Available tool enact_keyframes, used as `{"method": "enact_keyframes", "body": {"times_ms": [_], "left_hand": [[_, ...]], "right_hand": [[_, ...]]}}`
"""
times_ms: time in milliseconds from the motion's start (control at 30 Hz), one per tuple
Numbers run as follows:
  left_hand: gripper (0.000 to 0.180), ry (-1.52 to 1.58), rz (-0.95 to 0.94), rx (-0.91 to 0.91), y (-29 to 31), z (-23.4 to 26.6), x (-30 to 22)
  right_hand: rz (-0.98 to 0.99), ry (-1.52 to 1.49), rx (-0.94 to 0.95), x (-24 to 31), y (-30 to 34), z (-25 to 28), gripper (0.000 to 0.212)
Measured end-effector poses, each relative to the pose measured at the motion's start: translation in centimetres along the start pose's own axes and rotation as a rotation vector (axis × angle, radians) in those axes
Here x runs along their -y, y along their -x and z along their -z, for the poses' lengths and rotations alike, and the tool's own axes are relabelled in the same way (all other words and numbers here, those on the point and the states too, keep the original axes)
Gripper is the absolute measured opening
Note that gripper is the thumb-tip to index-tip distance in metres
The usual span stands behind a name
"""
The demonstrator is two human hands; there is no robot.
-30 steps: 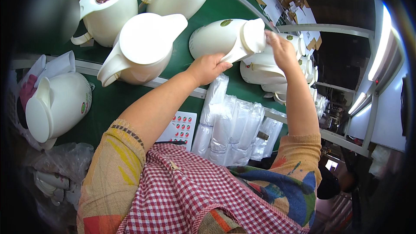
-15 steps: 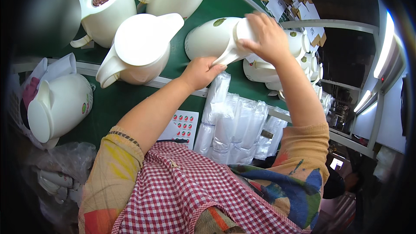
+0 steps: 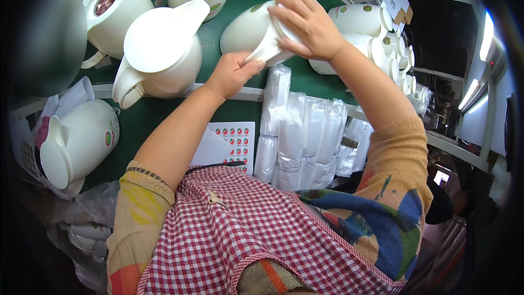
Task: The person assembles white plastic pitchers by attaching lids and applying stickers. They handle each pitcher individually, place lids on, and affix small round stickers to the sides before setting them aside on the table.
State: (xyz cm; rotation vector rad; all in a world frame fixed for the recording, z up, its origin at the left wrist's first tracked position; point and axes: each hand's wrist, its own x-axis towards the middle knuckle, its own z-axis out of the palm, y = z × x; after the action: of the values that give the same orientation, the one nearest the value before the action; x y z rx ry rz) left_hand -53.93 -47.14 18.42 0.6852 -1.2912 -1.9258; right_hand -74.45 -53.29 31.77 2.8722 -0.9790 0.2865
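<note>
A white insulated jug [image 3: 243, 30] with a small green mark lies tilted on its side on the green tabletop, lid end toward the right. My left hand [image 3: 229, 74] is closed round its handle, thumb on top. My right hand [image 3: 312, 27] is wrapped over the jug's white lid [image 3: 288, 35], fingers across the top and thumb against the near side. Its palm hides part of the lid. Just left of my left hand stands another lidded white jug [image 3: 158, 41].
At the far left, an open jug [image 3: 117, 27] shows a shiny pinkish inside. Several jugs [image 3: 352, 20] lie at right. Clear plastic bag bundles [image 3: 305, 136] and a sticker sheet [image 3: 237, 142] lie nearest me. Another jug [image 3: 90, 131] lies lower left. A metal rail [image 3: 245, 94] crosses the table.
The whole view has shifted, so the table's things sit farther left and higher. My right hand has come farther over the lid; my left hand keeps hold of the handle.
</note>
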Motion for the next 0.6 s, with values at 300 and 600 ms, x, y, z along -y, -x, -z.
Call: {"method": "enact_keyframes", "body": {"times_ms": [300, 600], "left_hand": [[0.028, -0.041, 0.012, -0.044, 1.1, -2.0, 1.5], [0.027, -0.382, -0.154, -0.287, 1.9, -4.9, 1.9]], "right_hand": [[0.056, 0.032, 0.019, 0.9, 1.6, 0.3, 0.057], [-0.58, 0.062, -0.265, 6.0, 1.8, -2.1, 0.06]]}}
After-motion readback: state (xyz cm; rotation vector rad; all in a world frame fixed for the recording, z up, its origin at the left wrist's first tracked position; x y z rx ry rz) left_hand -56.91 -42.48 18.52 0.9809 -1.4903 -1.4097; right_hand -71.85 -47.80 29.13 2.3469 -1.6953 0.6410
